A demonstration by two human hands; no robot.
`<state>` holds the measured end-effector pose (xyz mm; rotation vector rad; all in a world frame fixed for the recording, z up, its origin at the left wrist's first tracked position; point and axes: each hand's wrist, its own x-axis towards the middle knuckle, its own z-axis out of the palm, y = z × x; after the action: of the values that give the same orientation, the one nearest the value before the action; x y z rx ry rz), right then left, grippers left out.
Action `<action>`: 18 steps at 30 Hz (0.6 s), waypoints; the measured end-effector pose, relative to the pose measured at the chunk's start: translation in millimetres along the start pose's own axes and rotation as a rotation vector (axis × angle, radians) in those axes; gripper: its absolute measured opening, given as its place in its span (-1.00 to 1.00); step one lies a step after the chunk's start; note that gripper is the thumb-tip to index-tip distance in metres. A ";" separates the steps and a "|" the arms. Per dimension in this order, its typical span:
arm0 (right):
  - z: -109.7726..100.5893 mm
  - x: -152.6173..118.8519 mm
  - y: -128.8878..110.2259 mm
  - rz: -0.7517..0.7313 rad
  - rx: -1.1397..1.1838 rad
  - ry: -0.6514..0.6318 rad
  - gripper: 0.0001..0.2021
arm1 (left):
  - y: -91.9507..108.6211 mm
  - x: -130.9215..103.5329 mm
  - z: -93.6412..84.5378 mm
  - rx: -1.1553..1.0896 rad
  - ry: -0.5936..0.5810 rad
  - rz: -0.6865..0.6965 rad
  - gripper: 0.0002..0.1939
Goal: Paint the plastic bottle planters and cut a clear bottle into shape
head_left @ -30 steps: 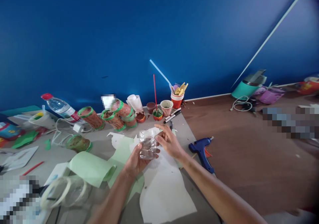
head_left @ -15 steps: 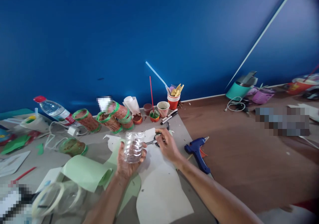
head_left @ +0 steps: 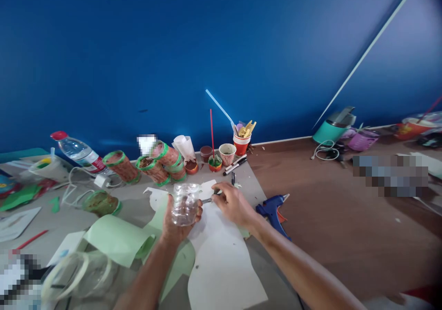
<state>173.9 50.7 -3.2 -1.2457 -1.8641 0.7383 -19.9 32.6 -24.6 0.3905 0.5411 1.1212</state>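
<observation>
A clear, ribbed plastic bottle piece (head_left: 185, 206) is upright in my left hand (head_left: 176, 222), whose fingers wrap round it from below and behind. On its right side, my right hand (head_left: 229, 202) is closed on the handles of a small pair of scissors (head_left: 207, 201). The blades point left toward the bottle piece; their tips are hidden behind my left fingers and the plastic. Beneath both hands lies a large white paper sheet (head_left: 223, 259), partly over a light green sheet (head_left: 183, 264).
A blue glue gun (head_left: 274, 211) lies right of my right hand. Toward the wall stand a white cup (head_left: 227, 154), a red cup of plastic cutlery (head_left: 241, 144) and several brown-green cylinders (head_left: 120, 166). A capped bottle (head_left: 78, 152) leans at the left.
My right hand and the scissors have shifted slightly left, closer to the bottle piece. The scissors' handles are now more covered by my fingers. My left hand keeps its hold.
</observation>
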 end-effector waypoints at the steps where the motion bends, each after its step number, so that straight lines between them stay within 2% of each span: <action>1: -6.1 2.8 -1.6 0.014 -0.001 -0.002 -0.80 | -1.9 0.8 -0.8 0.007 -0.011 -0.008 -0.46; 5: -33.2 29.1 -3.9 0.045 -0.116 0.050 -0.79 | -10.9 1.8 -2.8 0.030 -0.076 -0.018 -0.43; 10: -55.3 90.1 -2.8 0.151 -0.383 0.060 -0.78 | -16.6 -2.6 -4.9 0.084 -0.174 0.008 -0.35; 14: -52.6 135.9 0.2 0.206 -0.476 0.074 -0.74 | -17.6 -5.0 -9.8 0.124 -0.181 -0.048 -0.34; 18: -41.3 166.9 3.6 0.271 -0.551 0.100 -0.59 | -19.3 -3.1 -15.1 0.137 -0.197 -0.040 -0.26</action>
<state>171.2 209.9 62.1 -1.8721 -1.9003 0.2865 -15.6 22.7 -46.7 0.5999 0.4508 0.9969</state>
